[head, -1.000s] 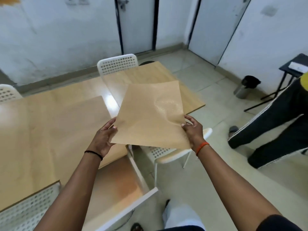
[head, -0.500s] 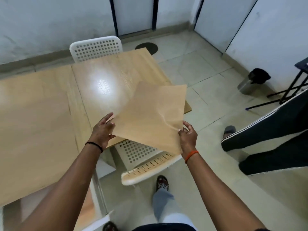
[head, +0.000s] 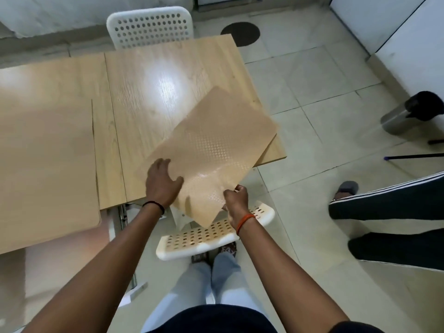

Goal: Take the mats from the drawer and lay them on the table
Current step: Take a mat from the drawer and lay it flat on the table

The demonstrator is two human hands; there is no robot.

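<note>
My right hand (head: 236, 197) pinches the near corner of the mat (head: 211, 153) between closed fingers. My left hand (head: 162, 182) lies flat and spread on the mat's left near part, palm down, holding nothing. The mat sits tilted over the tabletop's (head: 153, 92) near right corner, its near end past the edge, above a white chair (head: 216, 233). Another mat (head: 45, 169) covers the tabletop's left part, overhanging the near edge.
</note>
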